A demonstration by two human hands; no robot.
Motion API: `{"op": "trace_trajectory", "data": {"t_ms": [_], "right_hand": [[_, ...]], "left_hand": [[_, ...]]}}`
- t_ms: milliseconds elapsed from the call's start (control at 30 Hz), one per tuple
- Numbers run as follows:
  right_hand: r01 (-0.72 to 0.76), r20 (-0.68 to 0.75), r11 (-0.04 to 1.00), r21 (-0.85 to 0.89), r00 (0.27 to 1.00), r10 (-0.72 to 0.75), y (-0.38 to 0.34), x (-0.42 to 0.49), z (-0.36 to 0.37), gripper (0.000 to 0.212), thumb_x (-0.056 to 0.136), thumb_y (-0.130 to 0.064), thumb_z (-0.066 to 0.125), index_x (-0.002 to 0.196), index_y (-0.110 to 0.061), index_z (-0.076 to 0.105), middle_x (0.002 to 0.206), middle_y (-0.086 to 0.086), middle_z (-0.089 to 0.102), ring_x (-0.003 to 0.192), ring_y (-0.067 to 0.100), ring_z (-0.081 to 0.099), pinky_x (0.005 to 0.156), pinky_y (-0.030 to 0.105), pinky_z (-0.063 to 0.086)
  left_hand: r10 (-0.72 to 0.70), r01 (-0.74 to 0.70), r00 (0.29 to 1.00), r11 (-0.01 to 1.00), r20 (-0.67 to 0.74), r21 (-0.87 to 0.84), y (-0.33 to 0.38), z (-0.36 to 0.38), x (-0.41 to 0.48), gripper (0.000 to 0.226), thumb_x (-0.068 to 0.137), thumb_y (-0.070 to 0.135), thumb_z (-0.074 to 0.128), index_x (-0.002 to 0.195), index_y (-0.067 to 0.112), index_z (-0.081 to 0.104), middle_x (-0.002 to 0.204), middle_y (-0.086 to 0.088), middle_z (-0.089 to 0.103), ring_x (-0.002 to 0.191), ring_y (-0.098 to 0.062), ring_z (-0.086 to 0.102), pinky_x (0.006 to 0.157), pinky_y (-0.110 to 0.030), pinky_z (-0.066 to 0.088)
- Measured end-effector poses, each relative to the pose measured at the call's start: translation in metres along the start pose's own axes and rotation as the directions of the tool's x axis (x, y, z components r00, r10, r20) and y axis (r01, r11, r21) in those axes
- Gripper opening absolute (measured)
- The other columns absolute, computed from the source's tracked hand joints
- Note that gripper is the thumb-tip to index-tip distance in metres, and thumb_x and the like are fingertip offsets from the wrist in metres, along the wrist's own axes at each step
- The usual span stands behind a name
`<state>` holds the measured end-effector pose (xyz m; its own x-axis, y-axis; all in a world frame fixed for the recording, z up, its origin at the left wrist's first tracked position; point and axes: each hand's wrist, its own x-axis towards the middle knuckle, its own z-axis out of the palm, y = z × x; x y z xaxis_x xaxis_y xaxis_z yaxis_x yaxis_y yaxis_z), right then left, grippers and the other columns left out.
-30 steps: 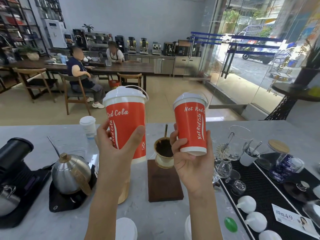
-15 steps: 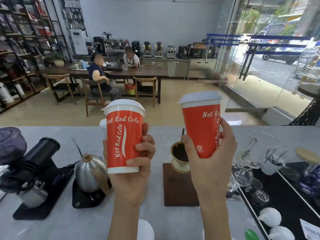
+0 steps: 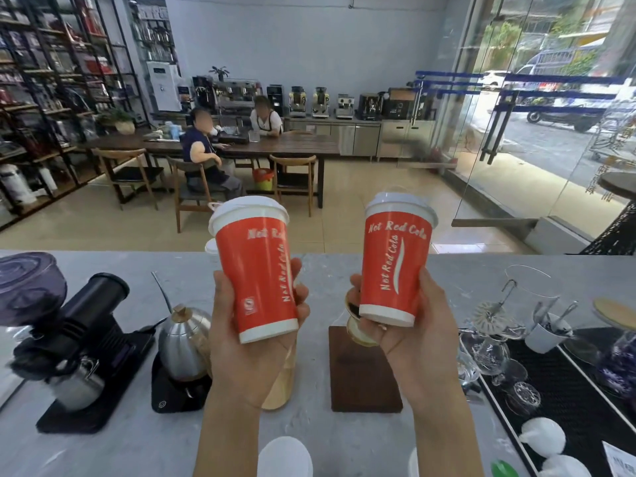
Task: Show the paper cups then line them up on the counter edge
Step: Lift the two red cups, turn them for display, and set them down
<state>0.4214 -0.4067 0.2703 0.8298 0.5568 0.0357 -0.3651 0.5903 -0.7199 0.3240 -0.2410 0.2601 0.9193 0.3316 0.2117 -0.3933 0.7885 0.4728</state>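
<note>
I hold two red paper cups with white lids and "Net Red Cola" lettering up in the air above the grey counter (image 3: 344,438). My left hand (image 3: 247,342) grips the left cup (image 3: 256,270) around its lower half, and the cup leans slightly left. My right hand (image 3: 413,332) grips the right cup (image 3: 395,263) by its base and side, nearly upright. Behind the left cup, a small white-lidded cup (image 3: 210,246) peeks out near the counter's far edge. Two white lids (image 3: 285,456) show at the bottom, near me.
On the counter sit a black grinder (image 3: 79,332), a steel kettle (image 3: 184,342) on a black scale, a wooden block (image 3: 364,373) with a dripper, and glassware (image 3: 495,342) on a black mat (image 3: 568,407). Two people sit at a table beyond.
Both cups have been turned in my hands, so the lettering faces differently. The left cup now tilts left, and the view has shifted slightly upward and left.
</note>
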Motion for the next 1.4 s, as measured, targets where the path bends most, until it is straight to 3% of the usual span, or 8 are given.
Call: {"op": "trace_trajectory", "data": {"t_ms": [133, 367, 600, 767, 967, 1133, 1267, 1400], "right_hand": [[-0.249, 0.199, 0.928, 0.276, 0.96, 0.199, 0.007, 0.003, 0.0, 0.075, 0.087, -0.054, 0.054, 0.142, -0.004, 0.046, 0.123, 0.023, 0.061, 0.082, 0.03, 0.067, 0.065, 0.034, 0.056], [-0.358, 0.28, 0.867, 0.345, 0.922, 0.269, 0.048, 0.007, 0.027, 0.08, 0.085, -0.06, 0.059, 0.142, -0.007, 0.044, 0.121, 0.022, 0.061, 0.088, 0.033, 0.069, 0.062, 0.038, 0.06], [-0.336, 0.252, 0.942, -0.01, 0.911, 0.327, 0.144, -0.038, 0.043, 0.069, 0.082, -0.03, 0.077, 0.141, -0.012, 0.048, 0.141, 0.023, 0.054, 0.127, 0.046, 0.051, 0.096, 0.062, 0.046], [-0.432, -0.135, 0.806, -0.405, 0.9, 0.414, 0.251, -0.093, 0.037, 0.074, 0.065, -0.024, 0.09, 0.129, -0.018, 0.053, 0.126, 0.009, 0.069, 0.12, 0.036, 0.061, 0.095, 0.051, 0.052], [-0.528, -0.401, 0.604, -0.597, 0.848, 0.346, 0.364, -0.126, 0.026, 0.079, 0.072, 0.006, 0.081, 0.138, -0.014, 0.042, 0.126, 0.009, 0.062, 0.107, 0.021, 0.064, 0.085, 0.03, 0.051], [-0.464, -0.437, 0.541, -0.701, 0.88, 0.188, 0.423, -0.113, 0.024, 0.058, 0.073, -0.011, 0.085, 0.125, -0.017, 0.059, 0.119, 0.002, 0.068, 0.111, 0.016, 0.062, 0.094, 0.033, 0.05], [-0.439, -0.377, 0.488, -0.754, 0.898, 0.225, 0.449, -0.102, 0.019, 0.069, 0.075, -0.029, 0.085, 0.135, -0.025, 0.051, 0.128, -0.006, 0.063, 0.114, -0.001, 0.058, 0.096, 0.021, 0.048], [-0.437, -0.4, 0.473, -0.765, 0.898, 0.183, 0.459, -0.097, 0.011, 0.073, 0.065, -0.052, 0.086, 0.129, -0.038, 0.053, 0.123, -0.019, 0.065, 0.113, -0.004, 0.06, 0.083, 0.004, 0.044]], "left_hand": [[0.11, -0.062, 0.984, 0.946, -0.138, 0.317, 0.008, 0.001, -0.005, 0.09, 0.069, 0.065, 0.075, 0.137, 0.009, 0.054, 0.131, -0.026, 0.061, 0.092, -0.034, 0.071, 0.073, -0.042, 0.06], [0.237, -0.1, 0.948, 0.857, -0.214, 0.506, 0.049, -0.017, -0.033, 0.08, 0.073, 0.055, 0.078, 0.137, 0.014, 0.052, 0.13, -0.021, 0.063, 0.111, -0.037, 0.065, 0.087, -0.043, 0.057], [0.333, 0.037, 0.884, 0.65, -0.328, 0.759, 0.107, -0.111, -0.117, 0.083, 0.064, 0.033, 0.087, 0.136, 0.03, 0.046, 0.126, 0.005, 0.068, 0.114, -0.018, 0.066, 0.085, -0.031, 0.057], [0.335, 0.289, 0.796, 0.522, -0.505, 0.802, 0.137, -0.211, -0.208, 0.089, 0.065, 0.02, 0.089, 0.127, 0.057, 0.037, 0.125, 0.022, 0.058, 0.115, -0.006, 0.059, 0.081, -0.018, 0.056], [0.332, 0.521, 0.64, 0.476, -0.693, 0.709, 0.152, -0.305, -0.266, 0.093, 0.06, -0.002, 0.086, 0.133, 0.015, 0.032, 0.123, -0.009, 0.055, 0.107, -0.025, 0.059, 0.071, -0.016, 0.051], [0.306, 0.57, 0.62, 0.457, -0.722, 0.683, 0.164, -0.349, -0.254, 0.083, 0.07, -0.022, 0.077, 0.137, 0.0, 0.033, 0.132, -0.027, 0.051, 0.107, -0.033, 0.057, 0.07, -0.015, 0.055], [0.221, 0.579, 0.714, 0.347, -0.664, 0.738, 0.178, -0.377, -0.243, 0.086, 0.07, -0.001, 0.087, 0.141, 0.001, 0.038, 0.138, -0.022, 0.053, 0.125, -0.034, 0.054, 0.107, -0.048, 0.043], [0.19, 0.577, 0.745, 0.296, -0.639, 0.761, 0.182, -0.388, -0.24, 0.094, 0.07, 0.019, 0.089, 0.144, 0.022, 0.03, 0.141, -0.003, 0.05, 0.128, -0.018, 0.052, 0.107, -0.037, 0.042]]}}
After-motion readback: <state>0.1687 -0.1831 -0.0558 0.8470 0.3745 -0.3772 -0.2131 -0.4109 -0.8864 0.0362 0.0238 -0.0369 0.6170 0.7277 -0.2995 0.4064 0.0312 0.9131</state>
